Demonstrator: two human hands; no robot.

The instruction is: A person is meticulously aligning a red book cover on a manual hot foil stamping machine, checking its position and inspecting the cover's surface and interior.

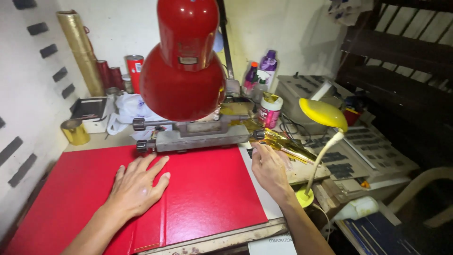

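From the head view, the left hand [137, 186] lies flat and open on the big red cover [207, 193], which sits under the grey metal press [198, 134] and reaches the table's front edge. The right hand [269, 170] rests just past the cover's right edge, fingers loosely open, touching crinkly gold foil [285, 144]. Behind stand a red can [134, 71], gold rolls [82, 52] and a white jar with a pink label [270, 112].

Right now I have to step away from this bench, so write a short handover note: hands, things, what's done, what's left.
Left hand: open, flat on the red cover, pinning it under the grey press bar.
Right hand: at the cover's right edge, fingertips touching the gold foil strip; grip unclear.
Done: cover lies under the bar, red lamp overhead.
Left: no imprint visible on the cover yet.
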